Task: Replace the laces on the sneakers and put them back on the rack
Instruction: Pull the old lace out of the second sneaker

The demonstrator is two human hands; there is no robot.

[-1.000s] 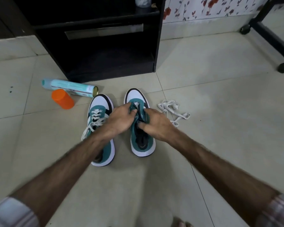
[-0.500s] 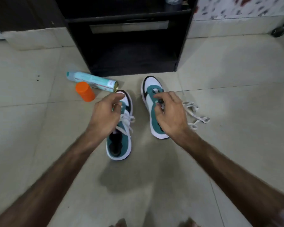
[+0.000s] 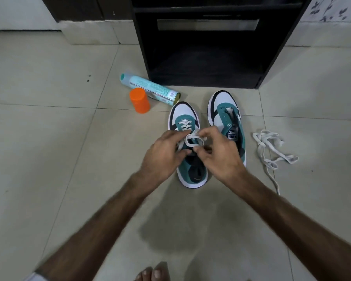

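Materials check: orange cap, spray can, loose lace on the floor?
Orange cap: looks like moulded plastic, uniform matte colour with a soft sheen. Spray can: likely metal, given the shiny gold rim at its base, under a printed teal wrap. Loose lace: flat woven fabric, off-white, limp and kinked on the tiles.

rack (image 3: 209, 63) top cut off, laced sneaker (image 3: 187, 120) middle hidden under hands (image 3: 193, 157)

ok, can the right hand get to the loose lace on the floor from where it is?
Probably yes. The loose lace lies in the open on the tiles, right of the unlaced sneaker, with nothing on top. But the right hand is pinching the laced sneaker's lace, so must let go first.
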